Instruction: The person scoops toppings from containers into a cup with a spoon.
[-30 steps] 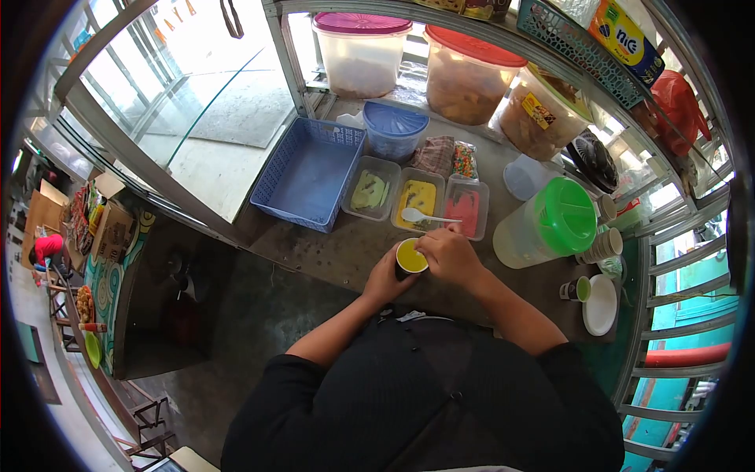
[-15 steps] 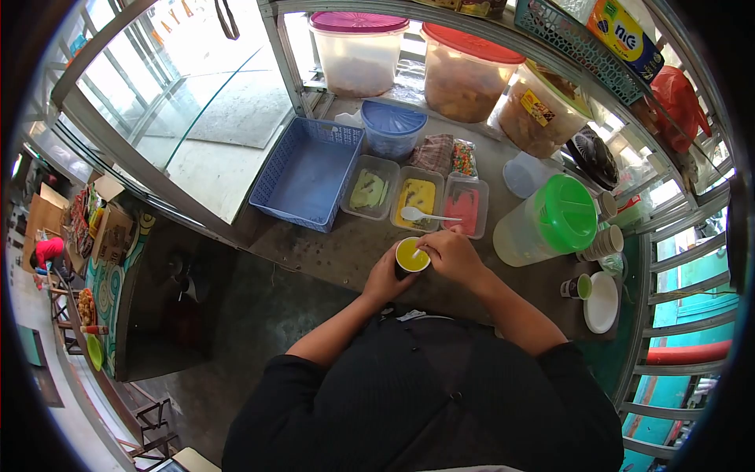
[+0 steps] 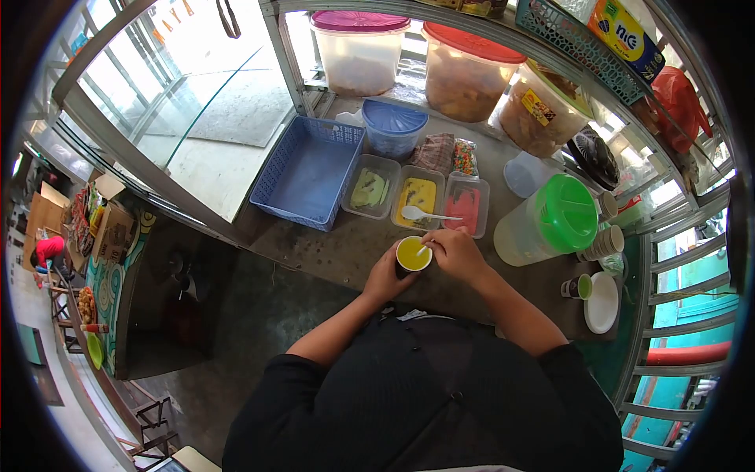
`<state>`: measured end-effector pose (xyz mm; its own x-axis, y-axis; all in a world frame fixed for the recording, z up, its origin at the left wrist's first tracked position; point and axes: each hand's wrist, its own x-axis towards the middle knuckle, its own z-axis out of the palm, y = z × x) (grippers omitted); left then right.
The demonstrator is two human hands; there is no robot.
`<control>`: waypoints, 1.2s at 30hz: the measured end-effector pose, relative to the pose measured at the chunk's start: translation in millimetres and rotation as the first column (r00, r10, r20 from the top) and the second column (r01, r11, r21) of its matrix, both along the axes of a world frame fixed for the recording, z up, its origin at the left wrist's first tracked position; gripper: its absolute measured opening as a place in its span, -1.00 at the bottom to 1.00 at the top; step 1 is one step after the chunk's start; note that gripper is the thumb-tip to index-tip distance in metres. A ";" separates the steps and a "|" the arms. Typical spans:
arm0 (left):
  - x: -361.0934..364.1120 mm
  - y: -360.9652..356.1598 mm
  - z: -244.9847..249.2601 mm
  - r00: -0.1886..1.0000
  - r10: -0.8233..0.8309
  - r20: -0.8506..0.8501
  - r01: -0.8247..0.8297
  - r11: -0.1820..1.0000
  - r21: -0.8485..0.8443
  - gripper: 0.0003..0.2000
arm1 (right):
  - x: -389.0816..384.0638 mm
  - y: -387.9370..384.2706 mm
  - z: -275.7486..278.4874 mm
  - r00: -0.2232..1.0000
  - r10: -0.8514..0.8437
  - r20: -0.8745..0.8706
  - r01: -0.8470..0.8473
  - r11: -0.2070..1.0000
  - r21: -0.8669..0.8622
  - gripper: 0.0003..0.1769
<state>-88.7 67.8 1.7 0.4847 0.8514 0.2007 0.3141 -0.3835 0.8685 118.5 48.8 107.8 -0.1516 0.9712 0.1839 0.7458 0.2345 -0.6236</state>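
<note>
My left hand (image 3: pixel 383 277) is wrapped round a paper cup (image 3: pixel 403 270) of yellow liquid at the table's near edge. Pinched in the fingers of my right hand (image 3: pixel 456 255) is a white spoon (image 3: pixel 423 251), dipped into the cup; its lower end is hidden in the liquid. Just beyond the cup stand three clear tubs: one with pale green contents (image 3: pixel 369 189), one with yellow contents (image 3: pixel 415 195) and one with red contents (image 3: pixel 465 211). Another white spoon (image 3: pixel 429 215) lies across the yellow and red tubs.
A blue basket (image 3: pixel 303 177) and a blue-lidded tub (image 3: pixel 393 130) stand to the left. On the right are a green-lidded pitcher (image 3: pixel 543 224), stacked paper cups (image 3: pixel 605 242), a cup with green inside (image 3: pixel 578 287) and a white oval plate (image 3: pixel 602 303). Large lidded containers (image 3: pixel 468 75) line the back.
My right fingers have shifted slightly up and away from the cup's mouth, so more of the yellow liquid shows. The cup stays in my left hand.
</note>
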 end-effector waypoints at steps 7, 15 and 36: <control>0.6 0.1 2.7 1.000 0.001 0.003 -0.001 1.000 -0.012 -0.20 | 3.2 1.3 -6.2 0.988 -0.039 -0.150 0.037 0.999 -0.018 -0.87; 1.1 -1.0 6.2 1.000 0.012 -0.002 -0.012 1.000 -0.003 -0.22 | 1.1 -0.8 -15.1 0.994 -0.073 -0.077 0.081 0.991 0.106 -0.89; 1.1 -1.1 9.1 1.000 0.003 -0.003 -0.003 1.000 -0.020 -0.19 | 0.0 13.2 -1.3 0.985 0.057 0.162 -0.076 0.991 0.111 -0.92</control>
<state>-87.6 66.8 10.7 0.4824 0.8567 0.1827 0.3176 -0.3654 0.8750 118.5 62.0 106.5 -0.2515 0.9312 0.2637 0.8130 0.3511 -0.4645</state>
